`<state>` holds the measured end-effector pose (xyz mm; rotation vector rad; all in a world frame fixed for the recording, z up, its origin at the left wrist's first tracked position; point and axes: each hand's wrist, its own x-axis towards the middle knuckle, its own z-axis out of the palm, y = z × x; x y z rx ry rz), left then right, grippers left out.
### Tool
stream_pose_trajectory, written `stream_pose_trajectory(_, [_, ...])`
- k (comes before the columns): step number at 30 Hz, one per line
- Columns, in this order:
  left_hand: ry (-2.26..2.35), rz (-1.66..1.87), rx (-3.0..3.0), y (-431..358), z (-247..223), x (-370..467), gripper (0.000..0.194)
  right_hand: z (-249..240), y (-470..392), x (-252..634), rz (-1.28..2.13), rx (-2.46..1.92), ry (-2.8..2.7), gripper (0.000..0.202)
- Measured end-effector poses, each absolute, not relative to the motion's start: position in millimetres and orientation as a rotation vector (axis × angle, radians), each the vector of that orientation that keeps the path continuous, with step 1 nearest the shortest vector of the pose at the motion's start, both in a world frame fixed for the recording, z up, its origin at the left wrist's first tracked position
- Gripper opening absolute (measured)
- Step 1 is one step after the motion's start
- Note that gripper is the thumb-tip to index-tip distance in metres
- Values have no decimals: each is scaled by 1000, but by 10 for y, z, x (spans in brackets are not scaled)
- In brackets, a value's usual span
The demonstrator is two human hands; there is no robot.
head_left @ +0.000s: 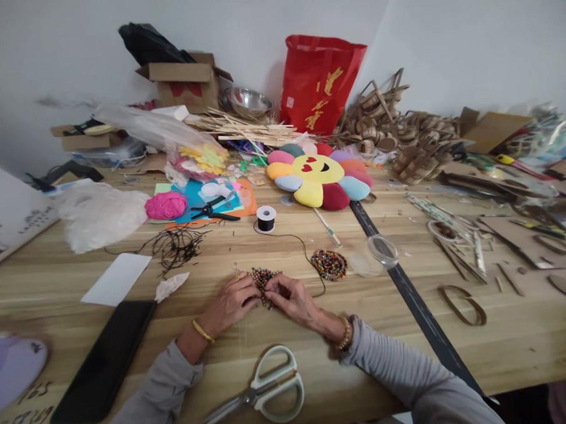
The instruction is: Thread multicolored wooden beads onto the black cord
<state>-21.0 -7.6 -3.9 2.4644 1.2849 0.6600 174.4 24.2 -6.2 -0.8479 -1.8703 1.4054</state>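
Many small round beads [266, 276] lie heaped; left hand [233, 296] and right hand [294, 301] curl beside them, grasp unclear.

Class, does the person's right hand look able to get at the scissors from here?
Probably yes: the scissors lie uncovered, with bare table between them and the right hand. That hand is at the bead pile, though, so it would have to leave that.

Red bag [319, 88], flower cushion [319, 176], metal bowl [250, 102]
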Motion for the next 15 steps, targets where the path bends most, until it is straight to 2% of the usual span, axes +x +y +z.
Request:
stream_pose_trajectory(8, [1270, 668, 2468, -71, -38, -208, 17, -83, 246, 1744, 1432, -844, -1851, 20])
stream_pose_trajectory(15, [1265, 961, 2265, -35, -104, -239, 14, -51, 251, 1748, 1397, -839, -1889, 20])
